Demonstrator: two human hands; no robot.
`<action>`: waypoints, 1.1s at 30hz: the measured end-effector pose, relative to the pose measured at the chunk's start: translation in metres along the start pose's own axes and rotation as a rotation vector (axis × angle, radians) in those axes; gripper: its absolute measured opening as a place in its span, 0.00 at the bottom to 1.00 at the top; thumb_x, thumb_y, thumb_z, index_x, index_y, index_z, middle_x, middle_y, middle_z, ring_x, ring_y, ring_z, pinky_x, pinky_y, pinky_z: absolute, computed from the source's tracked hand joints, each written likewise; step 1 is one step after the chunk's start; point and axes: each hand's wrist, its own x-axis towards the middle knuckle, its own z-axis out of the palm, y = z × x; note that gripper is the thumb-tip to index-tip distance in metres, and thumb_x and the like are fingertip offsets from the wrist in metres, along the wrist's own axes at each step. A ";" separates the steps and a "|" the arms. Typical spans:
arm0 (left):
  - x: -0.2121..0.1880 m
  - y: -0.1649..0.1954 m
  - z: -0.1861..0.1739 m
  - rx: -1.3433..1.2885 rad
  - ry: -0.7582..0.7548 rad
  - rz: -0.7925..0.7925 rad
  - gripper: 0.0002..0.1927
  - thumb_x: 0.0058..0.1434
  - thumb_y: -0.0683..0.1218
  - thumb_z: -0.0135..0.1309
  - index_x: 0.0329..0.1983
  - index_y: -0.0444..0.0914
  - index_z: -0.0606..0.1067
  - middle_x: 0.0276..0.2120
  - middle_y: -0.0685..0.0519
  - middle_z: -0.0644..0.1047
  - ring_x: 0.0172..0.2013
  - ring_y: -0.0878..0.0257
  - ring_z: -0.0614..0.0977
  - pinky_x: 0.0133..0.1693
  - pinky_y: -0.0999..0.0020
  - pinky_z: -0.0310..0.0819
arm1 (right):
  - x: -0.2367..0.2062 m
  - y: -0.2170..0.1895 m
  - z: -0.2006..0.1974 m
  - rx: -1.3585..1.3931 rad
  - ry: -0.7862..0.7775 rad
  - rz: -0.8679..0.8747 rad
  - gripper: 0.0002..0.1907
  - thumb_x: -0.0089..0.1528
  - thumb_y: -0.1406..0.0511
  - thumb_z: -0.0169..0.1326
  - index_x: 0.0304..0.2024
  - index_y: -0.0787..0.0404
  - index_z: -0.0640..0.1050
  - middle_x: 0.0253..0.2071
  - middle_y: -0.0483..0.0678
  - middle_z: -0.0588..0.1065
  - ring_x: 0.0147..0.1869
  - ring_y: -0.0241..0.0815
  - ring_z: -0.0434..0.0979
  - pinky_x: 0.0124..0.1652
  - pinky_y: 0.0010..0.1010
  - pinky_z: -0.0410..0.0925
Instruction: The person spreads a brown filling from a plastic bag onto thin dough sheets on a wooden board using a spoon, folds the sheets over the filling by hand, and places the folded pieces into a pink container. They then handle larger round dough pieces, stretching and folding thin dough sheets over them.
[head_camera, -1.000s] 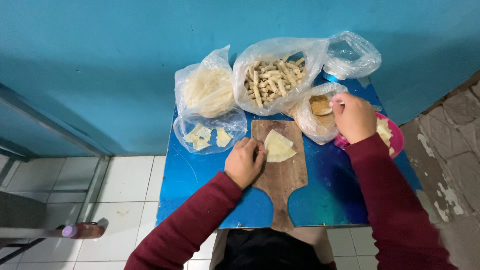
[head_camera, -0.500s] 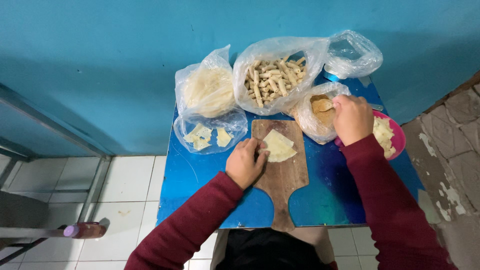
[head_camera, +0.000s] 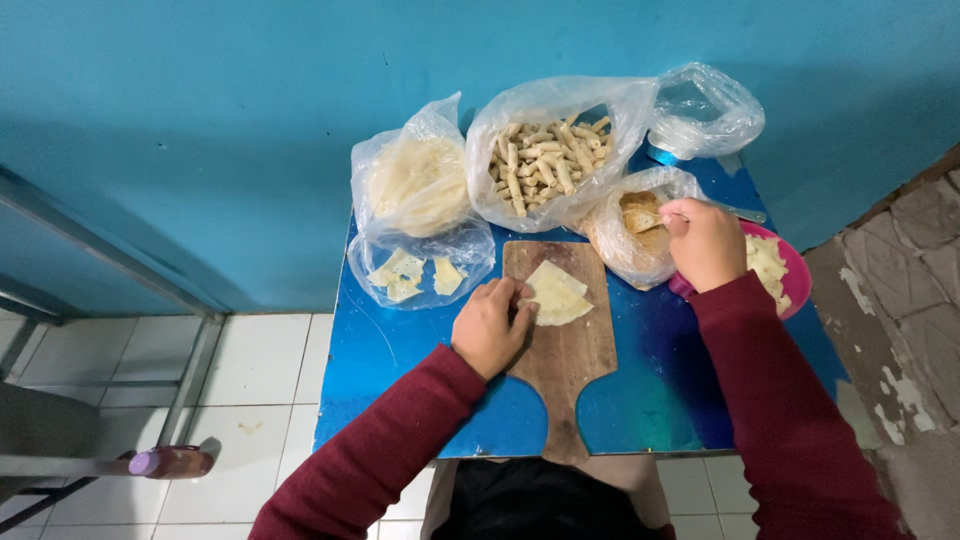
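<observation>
A wooden cutting board (head_camera: 565, 360) lies on a small blue table (head_camera: 640, 390). On it rests a pale folded dough wrapper (head_camera: 556, 295). My left hand (head_camera: 490, 325) presses on the wrapper's left edge, fingers curled. My right hand (head_camera: 708, 240) holds a spoon (head_camera: 645, 217) whose tip is inside a plastic bag of brownish filling (head_camera: 635, 245). Behind that hand sits a pink bowl (head_camera: 795, 272) with pale wrapper pieces.
At the back of the table stand a bag of rolled pastries (head_camera: 545, 160), a bag of stacked wrappers (head_camera: 415, 180), a bag of cut dough scraps (head_camera: 420, 272) and a crumpled clear bag (head_camera: 705, 110). A blue wall rises behind. White floor tiles lie left, rough stone right.
My right hand has shifted slightly left toward the filling bag, with the spoon dipping into it. My left hand stays on the wrapper.
</observation>
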 end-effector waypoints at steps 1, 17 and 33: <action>0.000 0.000 0.000 0.001 0.002 0.002 0.09 0.62 0.46 0.58 0.41 0.36 0.75 0.33 0.46 0.79 0.37 0.48 0.80 0.41 0.56 0.75 | 0.000 0.001 -0.001 0.014 -0.002 0.025 0.06 0.65 0.66 0.57 0.42 0.58 0.84 0.42 0.56 0.81 0.44 0.58 0.81 0.45 0.44 0.72; -0.002 0.002 0.000 -0.024 0.023 0.000 0.11 0.62 0.45 0.59 0.44 0.37 0.74 0.33 0.46 0.78 0.36 0.48 0.80 0.41 0.56 0.75 | -0.010 0.002 -0.033 0.114 0.037 0.127 0.07 0.66 0.66 0.58 0.45 0.58 0.83 0.39 0.55 0.80 0.40 0.50 0.83 0.41 0.38 0.72; -0.004 0.000 0.001 -0.037 0.045 0.006 0.10 0.62 0.44 0.58 0.44 0.37 0.75 0.35 0.45 0.78 0.37 0.48 0.80 0.40 0.56 0.75 | -0.012 0.004 -0.034 0.111 -0.086 0.188 0.09 0.66 0.68 0.55 0.46 0.59 0.84 0.38 0.51 0.82 0.38 0.47 0.82 0.40 0.36 0.71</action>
